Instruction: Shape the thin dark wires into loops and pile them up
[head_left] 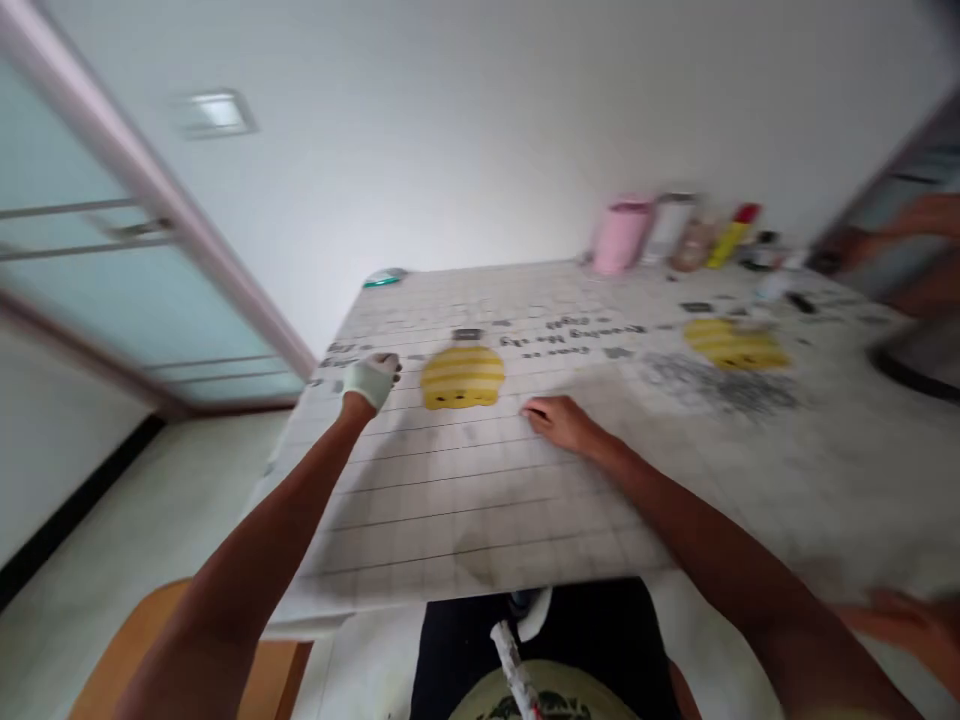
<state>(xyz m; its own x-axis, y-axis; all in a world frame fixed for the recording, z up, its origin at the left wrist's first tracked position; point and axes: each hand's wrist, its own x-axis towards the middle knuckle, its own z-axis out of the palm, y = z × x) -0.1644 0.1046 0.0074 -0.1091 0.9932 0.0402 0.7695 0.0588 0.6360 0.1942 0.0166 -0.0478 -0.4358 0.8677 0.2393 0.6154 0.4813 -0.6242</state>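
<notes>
Two hands are out over a tablecloth (442,490), which spreads beneath and around both and is the thing nearest to each. Left hand (375,378): in a pale glove (364,386), fingers curled in, near the cloth's left edge; nothing is seen in its grip, though blur prevents a firm finding. Right hand (561,422): bare, loosely closed, fingertips turned toward the left hand; whether it has hold of a pinch of cloth or of nothing cannot be told. Between the hands, slightly beyond the right one, is a yellow striped patch (463,376); printed or laid on, undetermined. Well beyond the right hand, off to its right, stand a pink cup (621,240) and a yellow bottle (727,245). Another person's arm (919,220) enters at far right.

Assessment: sound handling here calls for level wrists and light, equal pressure from both sides, since a one-sided pull would likely ruck the cloth. Its ruled lines offer a ready check for straightness. A strong drag toward the left hand could unsettle the cup and bottle; smooth, short strokes are advisable.
</notes>
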